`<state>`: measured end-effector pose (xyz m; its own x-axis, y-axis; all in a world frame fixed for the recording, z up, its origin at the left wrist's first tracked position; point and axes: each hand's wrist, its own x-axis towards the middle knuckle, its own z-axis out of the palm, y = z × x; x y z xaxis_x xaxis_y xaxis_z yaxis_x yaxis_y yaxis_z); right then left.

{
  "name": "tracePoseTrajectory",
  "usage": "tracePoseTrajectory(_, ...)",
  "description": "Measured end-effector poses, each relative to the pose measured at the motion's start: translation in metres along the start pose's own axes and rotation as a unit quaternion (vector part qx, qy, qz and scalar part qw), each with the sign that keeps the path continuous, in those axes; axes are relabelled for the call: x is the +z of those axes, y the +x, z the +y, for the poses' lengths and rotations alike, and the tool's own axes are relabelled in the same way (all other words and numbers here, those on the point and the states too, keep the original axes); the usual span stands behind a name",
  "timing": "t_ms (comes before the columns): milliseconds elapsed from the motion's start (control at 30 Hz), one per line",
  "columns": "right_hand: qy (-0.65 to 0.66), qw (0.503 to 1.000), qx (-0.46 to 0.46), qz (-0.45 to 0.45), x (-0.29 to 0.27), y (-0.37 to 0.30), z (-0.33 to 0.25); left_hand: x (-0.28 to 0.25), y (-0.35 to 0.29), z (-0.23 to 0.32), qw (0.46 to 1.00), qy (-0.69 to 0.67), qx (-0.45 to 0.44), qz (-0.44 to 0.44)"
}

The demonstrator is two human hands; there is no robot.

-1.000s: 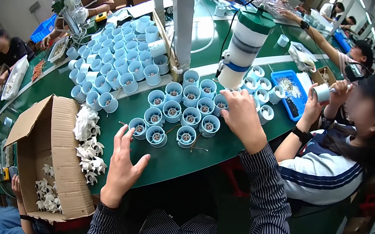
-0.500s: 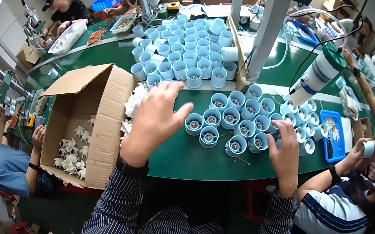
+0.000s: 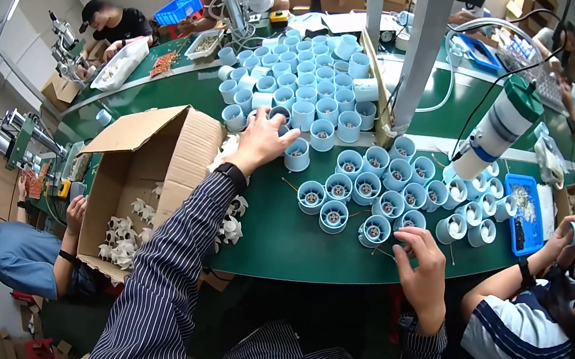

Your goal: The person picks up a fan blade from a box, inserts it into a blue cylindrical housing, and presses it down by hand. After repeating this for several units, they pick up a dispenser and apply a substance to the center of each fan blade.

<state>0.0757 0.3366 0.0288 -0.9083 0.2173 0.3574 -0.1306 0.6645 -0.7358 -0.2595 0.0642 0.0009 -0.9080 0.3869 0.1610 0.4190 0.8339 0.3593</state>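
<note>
My left hand (image 3: pixel 263 144) reaches over the near left edge of the far group of light-blue cups, thumb and fingers apart around the rim of one cup (image 3: pixel 280 114). Whether the fingertips touch that cup I cannot tell. My right hand (image 3: pixel 424 268) hovers above the table's front edge with loosely bent fingers and nothing in it. Closest to it is a light-blue cup (image 3: pixel 374 231) with a small motor-like part inside and a thin wire. Several similar cups (image 3: pixel 334 218) stand upright in a nearer group between my hands.
An open cardboard box (image 3: pixel 194 154) holding white finned parts (image 3: pixel 120 242) stands at left. More white parts (image 3: pixel 230 227) lie beside my left sleeve. A white cylindrical tool (image 3: pixel 491 136) hangs at right by a metal post (image 3: pixel 422 58). Co-workers sit around the green table (image 3: pixel 276 252).
My left hand has moved forward to the far group of cups and lowered onto its edge. My right hand has drawn back slightly toward me, its fingers more bent. The view has shifted slightly.
</note>
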Motion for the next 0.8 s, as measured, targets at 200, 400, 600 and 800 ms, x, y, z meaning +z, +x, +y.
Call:
tracePoseTrajectory(200,-0.017,0.998,-0.027,-0.045,0.002,0.003,-0.006,-0.023,0.021,-0.024,0.995,0.015,0.067,-0.074)
tracePoseTrajectory(400,-0.008,0.998,-0.025,-0.049,0.005,-0.001,-0.012,-0.024,0.027,-0.031,0.978,0.123,0.149,-0.081)
tracePoseTrajectory(600,0.000,0.998,-0.032,-0.053,0.003,-0.004,-0.017,-0.037,0.027,-0.013,0.969,0.110,0.216,-0.049)
tracePoseTrajectory(800,-0.003,0.998,-0.022,-0.065,0.007,-0.011,-0.010,-0.036,-0.007,0.014,0.955,-0.006,0.255,-0.151)
